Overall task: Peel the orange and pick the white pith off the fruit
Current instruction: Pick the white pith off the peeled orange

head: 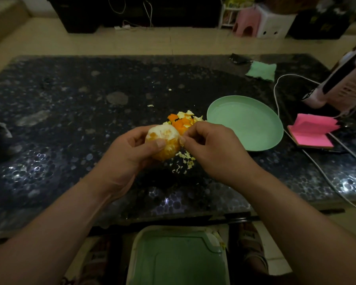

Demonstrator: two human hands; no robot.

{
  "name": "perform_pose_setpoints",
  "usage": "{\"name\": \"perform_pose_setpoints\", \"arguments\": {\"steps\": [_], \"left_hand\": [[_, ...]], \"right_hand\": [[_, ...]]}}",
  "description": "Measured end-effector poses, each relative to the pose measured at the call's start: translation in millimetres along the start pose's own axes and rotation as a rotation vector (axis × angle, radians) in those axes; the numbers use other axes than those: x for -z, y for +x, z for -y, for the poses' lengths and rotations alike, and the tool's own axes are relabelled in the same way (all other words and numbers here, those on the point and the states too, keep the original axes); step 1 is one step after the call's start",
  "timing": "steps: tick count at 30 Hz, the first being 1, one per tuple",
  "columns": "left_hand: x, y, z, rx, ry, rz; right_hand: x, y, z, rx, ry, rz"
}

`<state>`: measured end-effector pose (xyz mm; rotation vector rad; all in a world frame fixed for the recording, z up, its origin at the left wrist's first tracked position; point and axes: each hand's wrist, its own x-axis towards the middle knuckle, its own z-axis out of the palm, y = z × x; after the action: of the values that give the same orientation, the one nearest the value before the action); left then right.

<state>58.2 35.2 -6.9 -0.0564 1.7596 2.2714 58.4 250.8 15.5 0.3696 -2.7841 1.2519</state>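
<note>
Left hand [130,150] cups the orange [162,140] from the left and below, fingers curled behind it and thumb pressed flat across the front. The fruit is held above the dark table [70,103] at centre view, not resting on it. Peel looks fully off. A white pith cap covers the top with bare flesh lower down, so the step is pith-picking, probably about midway. Right hand [212,150] comes in from the right, back of hand up, thumb and forefinger pinching a pale pith shred [182,140] at the fruit's right edge, other fingers curled in loosely. To do it well, pinch low against the segment skin and drag the strip along the surface rather than straight out, so it lifts long and doesn't tear the membrane. Go light with the left thumb, since a squeeze would likely burst juice, and roll the fruit in the left hand to bring the white top round to the picking fingers. The two hands are close together, meeting at the fruit. Pith scraps [183,161] lie below, the peel heap [181,120] sits just behind, and a green plate [275,128] is right of that.
</note>
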Motion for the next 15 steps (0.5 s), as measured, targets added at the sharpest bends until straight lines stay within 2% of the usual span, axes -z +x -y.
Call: {"name": "perform_pose_setpoints", "arguments": {"steps": [4,8,15], "left_hand": [[-3.6,-2.7,0.2,-0.035,0.075,-0.017],[-4.0,-4.8,0.8,-0.041,0.077,0.002],[-4.2,-3.8,-2.1,0.003,-0.068,0.033]], "right_hand": [[-1.8,-1.1,-0.5,0.036,-0.086,-0.007],[-5.3,-4.1,2.2,0.028,-0.063,-0.036],[-5.3,-0.7,0.6,-0.005,0.109,-0.112]]}}
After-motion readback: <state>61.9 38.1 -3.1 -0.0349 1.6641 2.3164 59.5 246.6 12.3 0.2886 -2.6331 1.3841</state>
